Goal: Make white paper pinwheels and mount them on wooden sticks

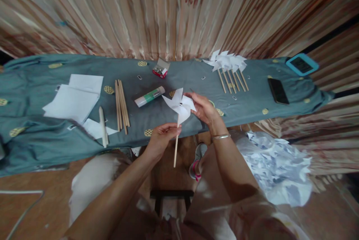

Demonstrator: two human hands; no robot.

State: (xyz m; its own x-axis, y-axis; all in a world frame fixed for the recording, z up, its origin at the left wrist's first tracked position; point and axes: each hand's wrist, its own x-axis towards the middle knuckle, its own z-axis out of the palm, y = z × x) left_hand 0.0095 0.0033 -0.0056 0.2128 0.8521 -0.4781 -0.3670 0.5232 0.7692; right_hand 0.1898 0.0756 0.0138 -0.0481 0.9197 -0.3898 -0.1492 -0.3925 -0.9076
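A white paper pinwheel (183,111) with a silver pin at its centre is held up over the table's front edge. Its thin wooden stick (176,146) points down toward the floor. My left hand (163,137) is closed round the stick just under the paper blades. On the other side, my right hand (203,108) has its fingers at the pinwheel's right blade, partly behind it. Beyond the pinwheel, a green and white glue stick (149,96) lies on the cloth, near an open red box (160,70) of small metal pins.
Wooden sticks (121,107), white paper sheets (74,99) and a white pen-like tool (103,127) lie to the left. Several pinwheels (226,62), a phone (277,91) and a blue-framed device (302,64) are at the right. A bag of paper pieces (277,165) stands below.
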